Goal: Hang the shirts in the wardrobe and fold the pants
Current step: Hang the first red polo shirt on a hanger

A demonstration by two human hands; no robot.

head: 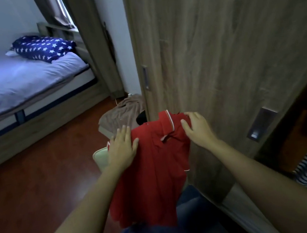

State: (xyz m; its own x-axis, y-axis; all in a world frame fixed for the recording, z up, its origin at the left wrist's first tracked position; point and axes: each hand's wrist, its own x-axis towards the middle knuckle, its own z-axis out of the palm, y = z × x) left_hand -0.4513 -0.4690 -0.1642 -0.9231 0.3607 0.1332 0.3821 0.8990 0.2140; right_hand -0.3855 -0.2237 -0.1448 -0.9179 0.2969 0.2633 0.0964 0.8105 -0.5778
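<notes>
Both hands hold up a red polo shirt (pixel 155 165) before the sliding wardrobe door (pixel 218 48): left hand (pixel 122 148) and right hand (pixel 195 128) closed on its shoulders (hanger unseen). Next, probably, comes carrying it into the wardrobe opening.

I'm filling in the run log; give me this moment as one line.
phase: shirt in hand | left hand: holding red polo shirt shoulder | right hand: holding collar side | hanger: none visible | wardrobe door: ahead

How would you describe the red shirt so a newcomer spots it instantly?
Start at the big wood-grain wardrobe door. In front of its lower left edge, both hands, left and right, hold up the red shirt by its shoulders. It is the only red garment, a polo with white trim on the collar.
</notes>
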